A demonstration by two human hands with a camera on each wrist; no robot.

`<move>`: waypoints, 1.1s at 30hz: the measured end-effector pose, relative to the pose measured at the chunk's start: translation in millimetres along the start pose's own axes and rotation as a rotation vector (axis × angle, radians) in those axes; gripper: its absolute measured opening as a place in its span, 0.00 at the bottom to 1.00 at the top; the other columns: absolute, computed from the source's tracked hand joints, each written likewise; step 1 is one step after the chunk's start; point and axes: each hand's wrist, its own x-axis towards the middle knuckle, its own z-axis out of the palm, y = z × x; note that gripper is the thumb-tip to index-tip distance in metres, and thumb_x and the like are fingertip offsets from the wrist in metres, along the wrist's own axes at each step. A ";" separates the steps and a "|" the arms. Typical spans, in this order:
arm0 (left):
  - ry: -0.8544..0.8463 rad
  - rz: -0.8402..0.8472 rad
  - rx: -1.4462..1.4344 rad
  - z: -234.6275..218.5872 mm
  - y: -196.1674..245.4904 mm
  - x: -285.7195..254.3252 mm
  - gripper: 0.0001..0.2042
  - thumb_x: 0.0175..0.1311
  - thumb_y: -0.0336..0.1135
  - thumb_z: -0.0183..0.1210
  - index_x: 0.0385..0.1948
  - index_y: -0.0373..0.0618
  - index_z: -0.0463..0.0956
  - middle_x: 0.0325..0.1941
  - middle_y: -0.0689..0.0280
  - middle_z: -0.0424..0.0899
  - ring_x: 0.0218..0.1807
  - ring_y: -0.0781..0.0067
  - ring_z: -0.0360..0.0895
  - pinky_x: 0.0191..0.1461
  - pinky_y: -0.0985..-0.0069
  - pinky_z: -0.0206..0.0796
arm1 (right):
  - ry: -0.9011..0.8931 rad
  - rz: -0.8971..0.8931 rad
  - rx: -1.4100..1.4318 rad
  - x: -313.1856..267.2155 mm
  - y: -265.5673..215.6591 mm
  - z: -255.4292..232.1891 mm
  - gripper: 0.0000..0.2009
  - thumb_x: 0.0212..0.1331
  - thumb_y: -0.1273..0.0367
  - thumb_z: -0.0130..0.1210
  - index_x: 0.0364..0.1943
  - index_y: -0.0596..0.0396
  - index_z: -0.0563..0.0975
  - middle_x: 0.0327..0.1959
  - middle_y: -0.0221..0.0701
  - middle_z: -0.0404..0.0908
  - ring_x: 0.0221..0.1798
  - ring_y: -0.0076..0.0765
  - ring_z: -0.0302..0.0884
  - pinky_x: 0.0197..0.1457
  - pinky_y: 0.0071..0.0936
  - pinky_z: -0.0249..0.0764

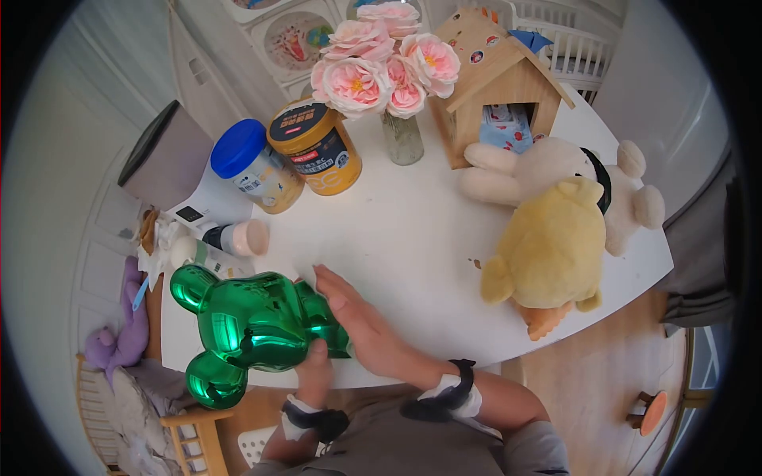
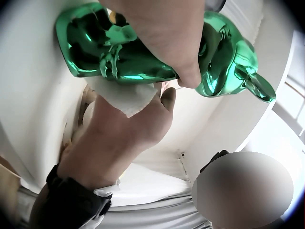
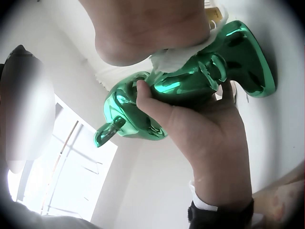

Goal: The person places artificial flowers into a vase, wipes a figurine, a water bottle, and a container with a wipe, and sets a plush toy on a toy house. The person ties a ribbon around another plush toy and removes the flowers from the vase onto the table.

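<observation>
A shiny green bear figurine is tilted over the near left of the white table, its round-eared head toward the left. My left hand grips its body, thumb on the near side in the head view; the right wrist view shows the palm beneath it. Against the lower body lies my right hand, fingers straight in the head view. Between that palm and the figurine is a white wipe, pressed to the green surface. The head view hides most of the wipe behind the hand.
A blue-lidded can, a yellow tub and a glass vase of pink roses stand behind. A wooden house is at the back, plush toys to the right. A small peach-and-dark container lies near the figurine.
</observation>
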 end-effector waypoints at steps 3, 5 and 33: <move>-0.002 -0.086 -0.065 -9.1 -7.1 -3.2 0.48 0.57 0.61 0.62 0.73 0.40 0.50 0.73 0.58 0.62 0.70 0.62 0.66 0.71 0.64 0.60 | -0.125 -0.146 -0.123 4.1 3.0 -2.5 0.26 0.77 0.60 0.35 0.71 0.66 0.58 0.76 0.44 0.53 0.80 0.49 0.43 0.80 0.40 0.41; 0.001 -0.068 -0.044 -4.9 1.0 -3.8 0.49 0.56 0.62 0.63 0.72 0.40 0.51 0.73 0.58 0.62 0.69 0.64 0.66 0.71 0.65 0.60 | -0.100 -0.194 -0.174 -5.6 4.5 -0.8 0.26 0.77 0.61 0.36 0.71 0.66 0.58 0.76 0.46 0.52 0.80 0.51 0.43 0.80 0.40 0.41; -0.099 -0.030 0.212 -9.2 23.5 13.3 0.22 0.54 0.28 0.68 0.51 0.36 0.74 0.49 0.60 0.80 0.49 0.68 0.77 0.53 0.71 0.70 | -0.020 -0.097 -0.403 -21.7 -5.2 -26.6 0.35 0.59 0.76 0.49 0.73 0.64 0.51 0.76 0.53 0.48 0.81 0.59 0.34 0.80 0.47 0.36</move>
